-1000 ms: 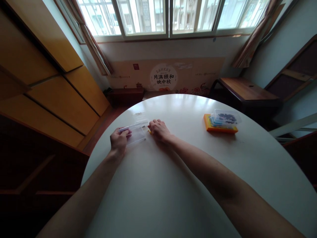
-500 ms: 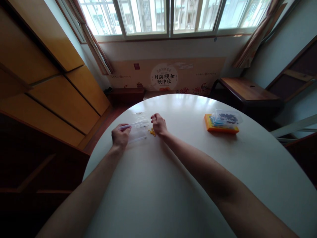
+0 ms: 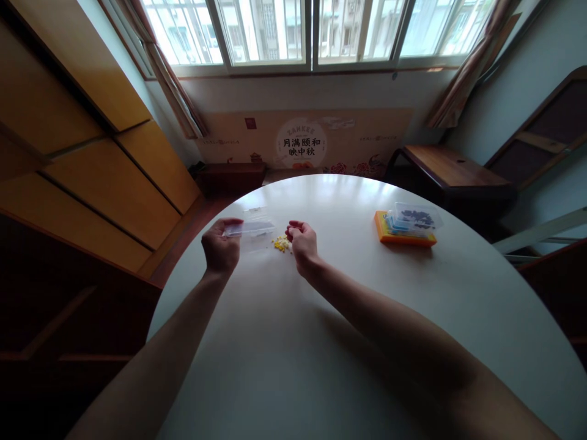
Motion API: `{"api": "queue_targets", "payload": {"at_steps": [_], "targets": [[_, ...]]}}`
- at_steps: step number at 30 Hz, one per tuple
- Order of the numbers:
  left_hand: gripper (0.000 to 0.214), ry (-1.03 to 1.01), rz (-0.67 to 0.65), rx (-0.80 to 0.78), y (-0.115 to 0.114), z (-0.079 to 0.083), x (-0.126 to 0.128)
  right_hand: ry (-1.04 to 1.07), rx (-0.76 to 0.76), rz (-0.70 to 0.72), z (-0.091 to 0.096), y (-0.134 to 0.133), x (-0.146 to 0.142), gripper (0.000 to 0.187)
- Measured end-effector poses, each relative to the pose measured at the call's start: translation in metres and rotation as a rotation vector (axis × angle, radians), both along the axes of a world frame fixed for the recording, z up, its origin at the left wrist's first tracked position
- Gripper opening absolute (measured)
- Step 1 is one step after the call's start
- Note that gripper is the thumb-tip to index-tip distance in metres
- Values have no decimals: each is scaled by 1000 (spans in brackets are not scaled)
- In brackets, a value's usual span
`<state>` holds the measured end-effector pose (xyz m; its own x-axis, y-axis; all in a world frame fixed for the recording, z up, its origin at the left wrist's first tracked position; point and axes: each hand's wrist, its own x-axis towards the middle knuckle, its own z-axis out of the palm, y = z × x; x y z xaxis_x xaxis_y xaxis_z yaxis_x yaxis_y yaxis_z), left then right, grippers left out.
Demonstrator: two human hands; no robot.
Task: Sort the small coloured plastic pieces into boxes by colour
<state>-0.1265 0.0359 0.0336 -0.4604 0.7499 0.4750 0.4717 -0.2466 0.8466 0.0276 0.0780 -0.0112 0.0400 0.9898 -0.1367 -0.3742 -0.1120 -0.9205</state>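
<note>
My left hand [image 3: 221, 245] is closed on the edge of a clear plastic box [image 3: 251, 229], raised a little off the table and tilted. Just right of the box lies a small heap of tiny yellow and whitish pieces [image 3: 280, 244], too small to name. My right hand [image 3: 303, 245] is beside that heap, its fingers curled together. What those fingers hold, if anything, cannot be made out. Behind the box, another clear plastic piece [image 3: 255, 212] rests on the table and is partly hidden.
On the right of the round white table [image 3: 257, 342], an orange box [image 3: 406, 240] carries a clear plastic container [image 3: 418, 216] of dark pieces. Past the table's edge stand a wooden chair [image 3: 454, 166] and yellow cabinets [image 3: 114, 183].
My left hand has turned the clear box to a different tilt. The right hand has moved slightly right and down. Whitish pieces now show among the yellow ones, and the heap looks wider.
</note>
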Motion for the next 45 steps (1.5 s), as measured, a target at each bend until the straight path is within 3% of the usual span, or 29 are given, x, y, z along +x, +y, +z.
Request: {"api": "queue_targets", "payload": {"at_steps": [4,10,15,21,23,26,28,32,36,39,45], "targets": [[17,92,-27,123,-5,24,33,425,-304,17,21,-17,-6,10],[22,-279,-350,-5,-17,38,62,769,-374,82,47,-14,-6,32],[29,-345,-435,-74,-20,37,59,832,-351,139,46,-16,0,43],[28,-412,-363,-71,-22,36,55,868,-348,123,42,-11,0,39],[23,-276,-249,41,-18,35,50,843,-360,90,39,-6,2,33],[10,-12,73,194,-8,25,31,626,-268,57,30,4,7,29],[13,49,213,119,-1,13,13,418,-120,70,23,13,10,37],[22,-41,146,-59,4,-14,-20,14,169,141,6,27,9,45],[23,-112,25,-178,1,-28,-33,-173,275,191,-6,34,2,48],[25,-151,9,-199,5,-30,-36,-205,311,211,-8,34,-2,48],[25,-130,31,-199,23,-36,-38,41,221,226,-1,32,4,48]]}}
